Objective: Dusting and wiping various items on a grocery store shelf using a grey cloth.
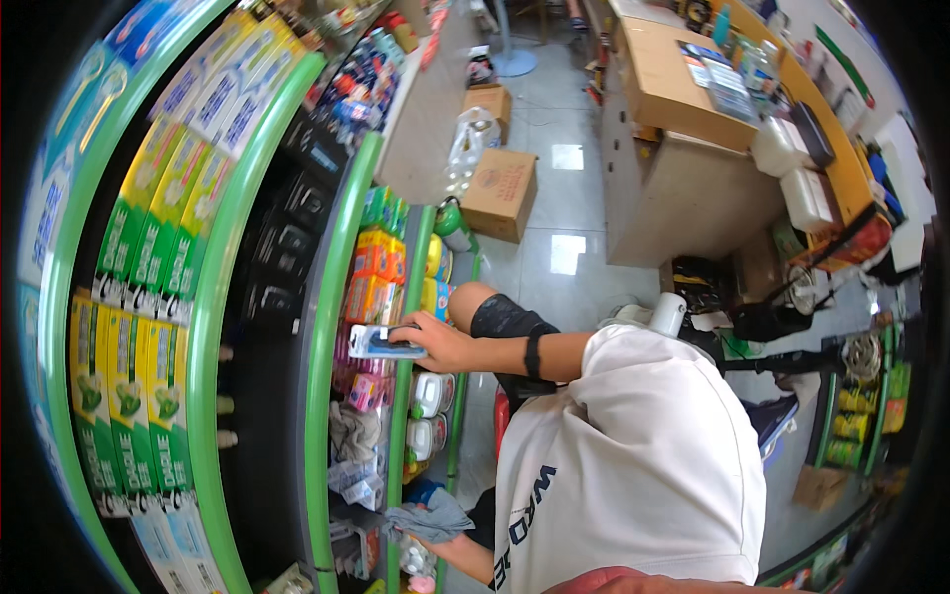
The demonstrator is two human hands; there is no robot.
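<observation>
My right hand (434,341), with a black band on its wrist, grips a flat blue-and-clear blister pack (386,342) at the shelf's green front edge. A dark item shows inside the pack. Below in the picture, my left hand (450,551) holds a bunched grey cloth (430,523), which covers most of its fingers. Close to my right hand are orange packs (369,297) and pink packs (366,391) on a lower shelf. White-lidded tubs (430,395) stand on the shelf tier between the two hands. Another crumpled grey cloth (354,431) lies among the goods.
Green-edged shelves (211,297) with rows of Darlie toothpaste boxes (130,401) rise at the left. Dark boxed goods (286,237) sit on the tier beside them. On the tiled floor stand a cardboard box (501,193) and wrapped bottles (471,141). A counter (675,200) is at the upper right.
</observation>
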